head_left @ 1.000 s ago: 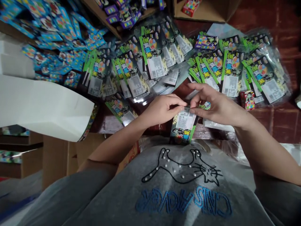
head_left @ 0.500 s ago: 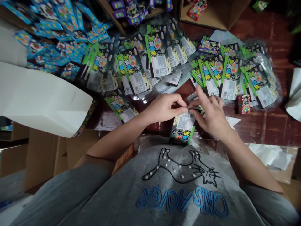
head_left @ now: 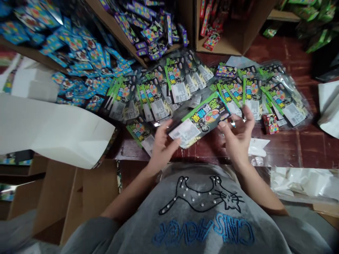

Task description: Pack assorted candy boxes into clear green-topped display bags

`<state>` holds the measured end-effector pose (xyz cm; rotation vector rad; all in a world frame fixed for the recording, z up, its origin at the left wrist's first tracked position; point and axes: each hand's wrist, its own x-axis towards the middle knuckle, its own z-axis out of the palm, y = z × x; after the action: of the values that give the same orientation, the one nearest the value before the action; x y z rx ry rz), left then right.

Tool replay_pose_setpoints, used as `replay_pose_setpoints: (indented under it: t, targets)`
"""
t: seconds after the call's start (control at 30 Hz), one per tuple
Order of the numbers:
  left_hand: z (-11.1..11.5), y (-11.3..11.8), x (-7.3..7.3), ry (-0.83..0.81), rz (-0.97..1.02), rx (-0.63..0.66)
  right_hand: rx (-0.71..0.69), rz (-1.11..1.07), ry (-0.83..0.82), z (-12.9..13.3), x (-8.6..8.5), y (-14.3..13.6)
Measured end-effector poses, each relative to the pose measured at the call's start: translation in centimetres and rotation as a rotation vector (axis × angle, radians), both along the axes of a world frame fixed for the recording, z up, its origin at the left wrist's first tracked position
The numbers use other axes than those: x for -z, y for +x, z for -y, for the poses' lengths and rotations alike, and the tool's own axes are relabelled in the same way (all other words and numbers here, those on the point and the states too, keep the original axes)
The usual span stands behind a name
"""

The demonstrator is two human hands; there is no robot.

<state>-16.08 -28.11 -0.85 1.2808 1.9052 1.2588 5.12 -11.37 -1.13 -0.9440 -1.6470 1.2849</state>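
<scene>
A black and green printed candy packet [head_left: 202, 118] is held tilted above the front of the table, its printed face with a white label turned up. My left hand [head_left: 165, 144] grips its lower left end, thumb on the face and fingers behind. At the packet's right end is my right hand [head_left: 237, 135], thumb at the edge and the other fingers curled underneath or beside it. Just beyond lie similar packets [head_left: 152, 97] in overlapping piles. A small red candy box [head_left: 271, 123] sits to the right of my right hand.
Cartons at the back hold purple boxes [head_left: 153, 35], red boxes [head_left: 212, 40] and green boxes [head_left: 304, 12]. Blue boxes [head_left: 87, 53] are heaped at the back left. A white carton flap [head_left: 55, 127] juts in on the left. White paper [head_left: 258, 146] lies at the front edge.
The packet, earlier hanging low and upside down between pinched fingers, is now raised and turned face up. My hands have moved apart to its two ends. The camera view has shifted.
</scene>
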Motion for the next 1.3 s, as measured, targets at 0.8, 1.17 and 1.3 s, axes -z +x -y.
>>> replay_pose_setpoints:
  t: [0.8, 1.17, 1.3]
  targets:
    - [-4.2, 2.0, 0.8, 0.172, 0.538, 0.002, -0.373, 0.171, 0.069, -0.8, -0.9, -0.3]
    - [-6.0, 1.6, -2.8, -0.048, 0.434, 0.051, -0.379, 0.239, 0.024, -1.5, -3.2, -0.3]
    - [-6.7, 0.9, -3.2, -0.08, 0.424, 0.113, -0.376, 0.223, -0.036, -1.9, -3.4, -0.3]
